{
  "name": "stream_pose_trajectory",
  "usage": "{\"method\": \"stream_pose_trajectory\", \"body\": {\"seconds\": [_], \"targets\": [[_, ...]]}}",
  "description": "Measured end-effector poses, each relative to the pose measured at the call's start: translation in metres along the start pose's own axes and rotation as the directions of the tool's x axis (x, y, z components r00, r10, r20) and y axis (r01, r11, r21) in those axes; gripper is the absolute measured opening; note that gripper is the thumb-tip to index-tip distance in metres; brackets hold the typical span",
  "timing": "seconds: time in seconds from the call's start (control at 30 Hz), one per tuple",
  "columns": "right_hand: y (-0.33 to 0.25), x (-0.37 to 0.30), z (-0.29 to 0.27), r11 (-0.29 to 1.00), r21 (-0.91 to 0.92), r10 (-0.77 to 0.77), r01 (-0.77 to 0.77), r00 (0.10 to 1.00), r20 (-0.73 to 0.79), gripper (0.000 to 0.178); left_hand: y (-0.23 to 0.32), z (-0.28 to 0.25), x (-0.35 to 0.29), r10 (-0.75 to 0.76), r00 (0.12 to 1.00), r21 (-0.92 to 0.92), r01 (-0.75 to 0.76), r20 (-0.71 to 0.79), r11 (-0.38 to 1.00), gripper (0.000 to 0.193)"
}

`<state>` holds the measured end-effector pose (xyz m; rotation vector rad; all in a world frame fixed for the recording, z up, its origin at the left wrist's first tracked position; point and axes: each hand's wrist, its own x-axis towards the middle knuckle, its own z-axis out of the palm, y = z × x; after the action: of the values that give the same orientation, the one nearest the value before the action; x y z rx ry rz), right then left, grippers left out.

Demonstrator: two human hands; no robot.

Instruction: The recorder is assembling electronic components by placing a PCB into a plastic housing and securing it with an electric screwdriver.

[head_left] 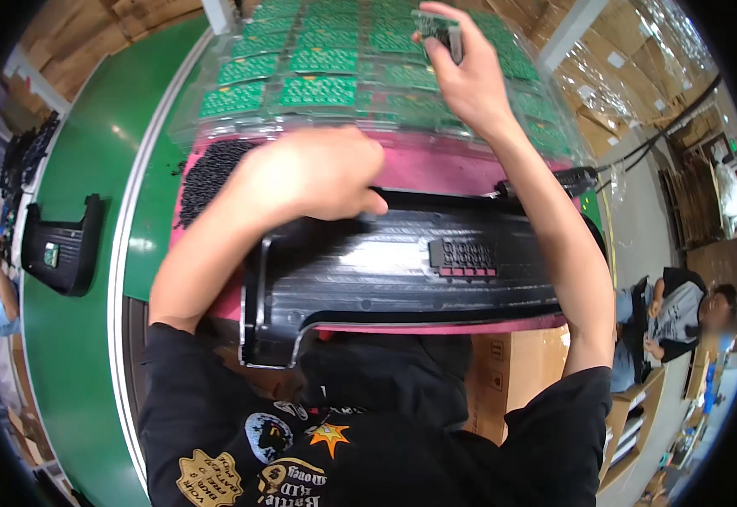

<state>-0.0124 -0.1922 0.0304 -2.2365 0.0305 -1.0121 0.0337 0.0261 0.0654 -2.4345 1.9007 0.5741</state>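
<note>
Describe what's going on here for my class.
A person's right hand grips a small board by rows of green boards. The left hand, blurred, is at the far edge of a black shell; whether it holds anything is unclear. The shell lies on a pink mat, a gridded block inside it, black bits piled nearby.

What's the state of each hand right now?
Left hand: fingers curled, blurred, near the far edge of the black housing; can't tell if holding anything.
Right hand: closed, holding a green circuit board.
</note>
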Motion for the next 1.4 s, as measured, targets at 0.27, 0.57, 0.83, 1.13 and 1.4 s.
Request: {"method": "stream_pose_trajectory", "body": {"seconds": [0.27,0.57,0.83,1.13,1.4], "targets": [[-0.145,-0.055,-0.065,0.655,0.521,0.544,-0.548,0.820,0.179,0.047,0.018,-0.004,0.008,0.228,0.850,-0.533,-0.483,-0.474,0.694,0.043],[-0.089,-0.133,-0.120,0.996,-0.084,0.014,-0.002,0.991,0.135,0.063,0.034,0.016,0.010,0.391,0.898,-0.821,-0.375,-0.204,0.431,0.041],[-0.090,-0.172,-0.136,0.955,-0.291,0.129,-0.057,0.963,0.236,0.066,0.049,0.024,0.014,0.252,0.955,-0.845,-0.262,-0.157,0.466,0.049],[-0.064,-0.194,-0.129,0.884,-0.175,0.467,-0.433,0.833,0.297,0.053,0.049,0.055,0.027,0.402,0.869,-0.293,-0.479,-0.287,0.827,0.057],[-0.061,-0.197,-0.126,0.898,-0.257,0.430,-0.357,0.835,0.343,0.049,0.054,0.062,0.028,0.358,0.912,-0.212,-0.397,-0.199,0.893,0.051]]}}
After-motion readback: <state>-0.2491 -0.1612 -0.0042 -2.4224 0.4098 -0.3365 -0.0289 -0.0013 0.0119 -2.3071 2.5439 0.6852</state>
